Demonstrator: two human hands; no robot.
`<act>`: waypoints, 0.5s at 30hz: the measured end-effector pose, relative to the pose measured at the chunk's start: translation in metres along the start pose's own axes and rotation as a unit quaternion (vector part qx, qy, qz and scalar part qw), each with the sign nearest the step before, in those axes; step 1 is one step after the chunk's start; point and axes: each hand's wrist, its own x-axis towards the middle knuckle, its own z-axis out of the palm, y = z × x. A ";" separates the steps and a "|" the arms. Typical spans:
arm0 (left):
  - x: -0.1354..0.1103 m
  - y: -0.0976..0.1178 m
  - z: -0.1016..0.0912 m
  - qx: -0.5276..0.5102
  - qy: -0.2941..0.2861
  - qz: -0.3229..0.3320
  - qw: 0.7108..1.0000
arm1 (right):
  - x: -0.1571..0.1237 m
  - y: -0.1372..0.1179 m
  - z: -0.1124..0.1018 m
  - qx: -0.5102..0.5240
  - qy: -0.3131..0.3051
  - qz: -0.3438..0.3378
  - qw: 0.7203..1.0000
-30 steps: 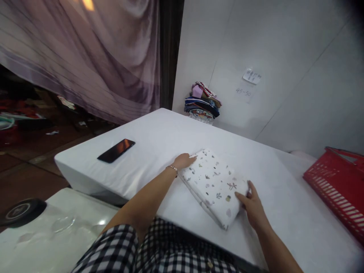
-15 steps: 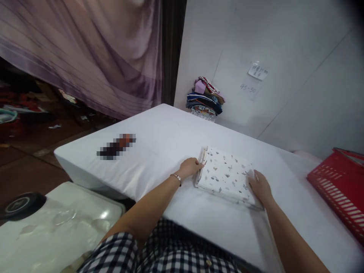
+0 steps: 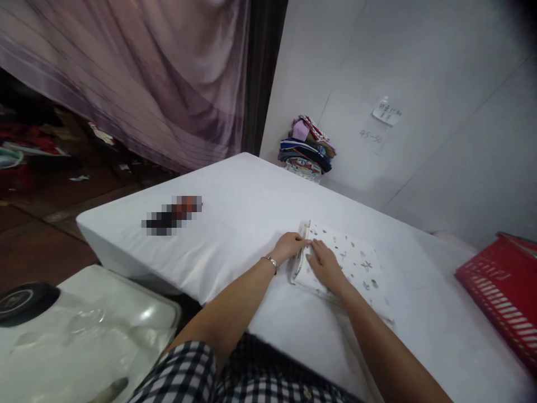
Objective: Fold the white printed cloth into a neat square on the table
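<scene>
A folded white cloth (image 3: 361, 263) with a small scattered print lies flat on the white-covered table (image 3: 235, 196). At its left edge, where the folded layers show, my left hand (image 3: 290, 246) pinches the cloth between thumb and fingers. My right hand (image 3: 327, 266) rests on top of the cloth near that same edge, fingers stretched out and almost touching the left fingertips. Part of the printed surface is hidden under the right hand and forearm.
A red plastic basket (image 3: 499, 291) stands at the right. Folded clothes (image 3: 306, 148) are stacked by the wall behind the table. A pixelated dark and orange item (image 3: 172, 215) lies on the left of the table. A white surface (image 3: 96, 336) adjoins the front left.
My right hand has left the cloth's right edge and moved left across its top, beside my left hand. The left hand keeps its hold on the left edge.
</scene>
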 end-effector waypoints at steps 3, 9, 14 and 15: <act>-0.005 -0.005 0.003 0.009 0.014 0.035 0.999 | -0.002 -0.005 0.010 -0.029 -0.020 0.014 0.999; -0.005 -0.006 0.004 0.015 0.024 0.032 0.999 | -0.006 -0.003 0.011 -0.033 -0.022 0.017 0.999; -0.001 -0.007 0.004 0.035 0.012 0.007 0.999 | -0.007 -0.002 0.012 -0.011 -0.016 0.012 1.000; 0.000 -0.008 0.004 0.035 0.005 0.008 0.999 | -0.006 -0.001 0.012 0.002 -0.012 0.013 1.000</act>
